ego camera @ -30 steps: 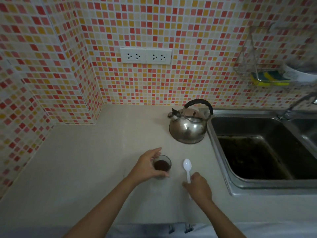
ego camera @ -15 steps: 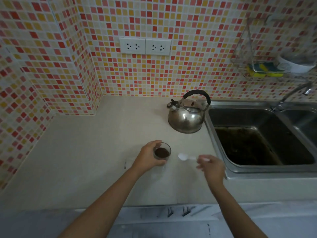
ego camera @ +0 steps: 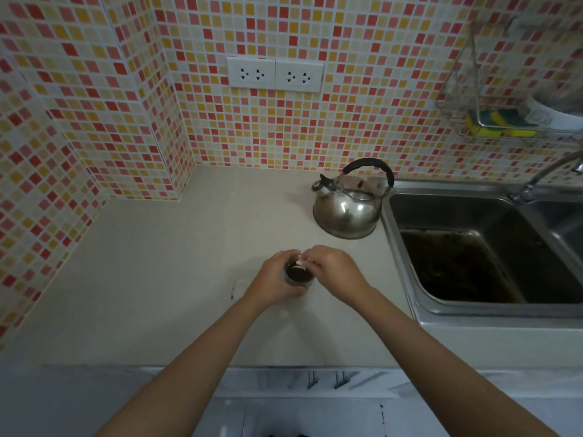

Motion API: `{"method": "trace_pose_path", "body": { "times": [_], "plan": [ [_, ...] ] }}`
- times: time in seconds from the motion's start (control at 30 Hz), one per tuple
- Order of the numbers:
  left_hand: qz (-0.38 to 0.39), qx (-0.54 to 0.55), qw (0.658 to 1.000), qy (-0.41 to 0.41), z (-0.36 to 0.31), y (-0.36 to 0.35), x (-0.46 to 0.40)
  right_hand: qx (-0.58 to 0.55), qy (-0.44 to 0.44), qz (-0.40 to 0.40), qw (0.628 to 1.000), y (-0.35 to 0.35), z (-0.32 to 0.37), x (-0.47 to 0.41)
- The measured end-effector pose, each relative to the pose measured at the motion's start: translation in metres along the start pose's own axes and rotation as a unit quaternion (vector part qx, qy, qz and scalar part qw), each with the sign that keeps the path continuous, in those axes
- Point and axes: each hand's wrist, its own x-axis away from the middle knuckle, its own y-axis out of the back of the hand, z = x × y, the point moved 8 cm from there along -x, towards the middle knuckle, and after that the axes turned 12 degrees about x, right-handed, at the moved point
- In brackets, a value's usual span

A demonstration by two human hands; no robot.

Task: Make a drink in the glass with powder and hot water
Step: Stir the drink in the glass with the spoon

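Note:
A small clear glass (ego camera: 299,276) holding dark brown drink stands on the beige counter (ego camera: 157,279). My left hand (ego camera: 273,279) wraps around its left side. My right hand (ego camera: 334,271) hovers at the glass's right rim, pinching a white plastic spoon (ego camera: 299,264) whose bowl dips into the glass. Most of the spoon handle is hidden by my fingers. A shiny steel kettle (ego camera: 348,209) with a black handle sits behind the glass, beside the sink.
A steel sink (ego camera: 473,260) lies to the right, with a tap (ego camera: 549,175) at its back. A wire rack (ego camera: 501,121) with sponges hangs on the tiled wall. Two white sockets (ego camera: 275,74) sit above the counter.
My right hand lifted the spoon off the counter, carried it left and lowered its bowl into the glass. My left hand stayed around the glass.

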Motion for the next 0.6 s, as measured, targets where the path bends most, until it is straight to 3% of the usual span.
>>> {"method": "trace_pose_path", "body": {
  "times": [0.13,0.27,0.37,0.53,0.6],
  "plan": [
    [0.009,-0.007,1.0,-0.007,-0.002,0.0,0.0,-0.022,-0.065,0.026,0.997,-0.016,-0.018,-0.011],
    [0.004,0.0,1.0,-0.003,-0.003,0.0,0.001,-0.16,-0.178,0.008,0.971,-0.027,-0.039,-0.008],
    [0.004,0.011,1.0,-0.002,-0.003,0.0,0.0,-0.233,-0.182,-0.009,0.955,-0.03,-0.036,-0.006],
    [-0.003,0.031,0.999,0.015,0.003,0.002,0.001,-0.159,-0.186,-0.035,0.969,-0.028,-0.042,-0.006],
    [-0.006,0.043,0.999,0.025,0.007,0.001,0.001,-0.187,-0.207,-0.037,0.96,-0.032,-0.045,-0.003]
  ]
}}
